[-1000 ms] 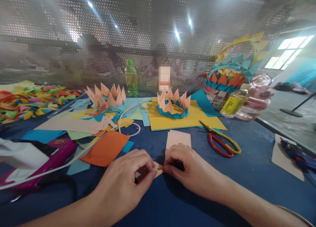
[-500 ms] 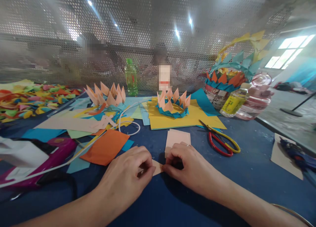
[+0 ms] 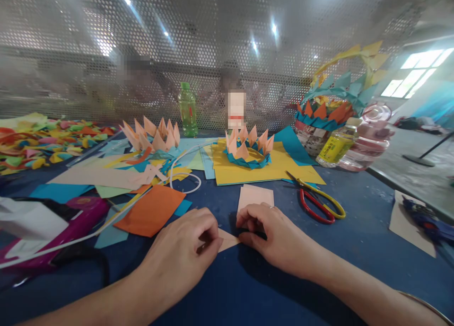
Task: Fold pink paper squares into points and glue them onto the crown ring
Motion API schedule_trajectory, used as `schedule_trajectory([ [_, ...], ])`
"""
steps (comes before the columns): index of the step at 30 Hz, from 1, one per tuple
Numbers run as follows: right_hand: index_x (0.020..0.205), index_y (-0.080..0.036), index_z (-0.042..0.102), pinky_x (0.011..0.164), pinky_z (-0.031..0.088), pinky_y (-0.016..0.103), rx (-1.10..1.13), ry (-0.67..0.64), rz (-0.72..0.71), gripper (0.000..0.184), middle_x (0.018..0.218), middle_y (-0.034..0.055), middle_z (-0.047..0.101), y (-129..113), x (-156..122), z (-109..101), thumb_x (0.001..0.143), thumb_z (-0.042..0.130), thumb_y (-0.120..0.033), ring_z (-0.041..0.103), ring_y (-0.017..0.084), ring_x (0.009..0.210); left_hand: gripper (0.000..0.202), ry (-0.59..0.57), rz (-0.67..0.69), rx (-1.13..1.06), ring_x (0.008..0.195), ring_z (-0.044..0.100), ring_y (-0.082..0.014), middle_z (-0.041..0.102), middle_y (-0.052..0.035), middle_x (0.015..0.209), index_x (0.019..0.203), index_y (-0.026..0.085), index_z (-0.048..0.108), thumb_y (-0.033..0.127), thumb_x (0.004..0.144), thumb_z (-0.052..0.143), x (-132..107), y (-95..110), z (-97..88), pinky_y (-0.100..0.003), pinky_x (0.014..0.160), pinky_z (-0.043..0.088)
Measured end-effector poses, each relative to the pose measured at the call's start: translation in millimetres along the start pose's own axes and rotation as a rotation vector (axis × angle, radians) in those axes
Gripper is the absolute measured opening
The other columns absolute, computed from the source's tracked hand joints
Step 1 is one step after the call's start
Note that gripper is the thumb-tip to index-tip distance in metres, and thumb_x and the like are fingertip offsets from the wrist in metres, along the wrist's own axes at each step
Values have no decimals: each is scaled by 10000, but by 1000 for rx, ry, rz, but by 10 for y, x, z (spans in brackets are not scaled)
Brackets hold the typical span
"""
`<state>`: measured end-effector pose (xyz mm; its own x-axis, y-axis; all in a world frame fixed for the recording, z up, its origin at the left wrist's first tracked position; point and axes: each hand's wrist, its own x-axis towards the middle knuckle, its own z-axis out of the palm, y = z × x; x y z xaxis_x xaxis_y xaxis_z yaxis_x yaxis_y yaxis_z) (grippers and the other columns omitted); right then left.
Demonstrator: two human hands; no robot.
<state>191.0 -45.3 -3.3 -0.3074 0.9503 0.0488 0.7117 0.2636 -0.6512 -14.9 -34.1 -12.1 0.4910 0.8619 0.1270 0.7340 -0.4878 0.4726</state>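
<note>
Both my hands rest on the dark blue table (image 3: 227, 293) near its front edge. My left hand (image 3: 180, 255) is closed, pinching the left end of a small folded peach paper piece (image 3: 227, 240). The fingertips of my right hand (image 3: 273, 233), curled and closed, press on the paper's pointed right end. A flat peach paper sheet (image 3: 254, 196) lies just behind my right hand.
Red and yellow scissors (image 3: 317, 204) lie right of the hands. An orange sheet (image 3: 151, 210), a pink glue gun (image 3: 53, 231) and paper scraps sit to the left. Two paper crowns (image 3: 248, 148), bottles (image 3: 187, 109) and a paper basket (image 3: 329, 113) stand behind, before a perforated metal screen.
My hands have drawn slightly apart, so more of the folded peach piece shows as a pointed triangle between them. The view has shifted slightly.
</note>
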Motion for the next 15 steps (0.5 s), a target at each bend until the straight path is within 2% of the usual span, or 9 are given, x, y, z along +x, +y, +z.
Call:
schedule_trajectory([
  [3, 841, -211, 624, 657, 354, 249, 44, -12, -11, 118, 705, -35, 596, 8, 8, -4, 784, 580, -116, 529, 122, 701, 172, 3, 11, 15, 693, 519, -146, 540, 18, 725, 659, 201, 429, 119, 805, 469, -11, 9, 3, -262, 619, 376],
  [6, 809, -202, 627, 647, 361, 250, 73, -14, 27, 86, 712, -27, 620, -20, 19, 10, 837, 550, -175, 534, 115, 671, 163, 9, 18, 30, 695, 518, -148, 540, 15, 724, 662, 202, 446, 116, 799, 464, -19, 16, 4, -262, 625, 378],
  [9, 775, -204, 629, 651, 348, 267, 15, 30, 57, 102, 681, -24, 615, -58, 26, 50, 840, 615, -282, 530, 136, 689, 154, 10, 14, 19, 709, 525, -148, 547, 14, 735, 676, 201, 464, 128, 812, 467, -18, 24, 1, -261, 631, 378],
  [15, 756, -200, 601, 667, 333, 298, -119, 90, 47, 264, 715, -14, 610, -72, 28, 127, 754, 730, -430, 524, 165, 730, 195, 0, -2, 2, 694, 516, -148, 545, 12, 730, 660, 199, 453, 203, 849, 501, -13, 13, -8, -261, 613, 375],
])
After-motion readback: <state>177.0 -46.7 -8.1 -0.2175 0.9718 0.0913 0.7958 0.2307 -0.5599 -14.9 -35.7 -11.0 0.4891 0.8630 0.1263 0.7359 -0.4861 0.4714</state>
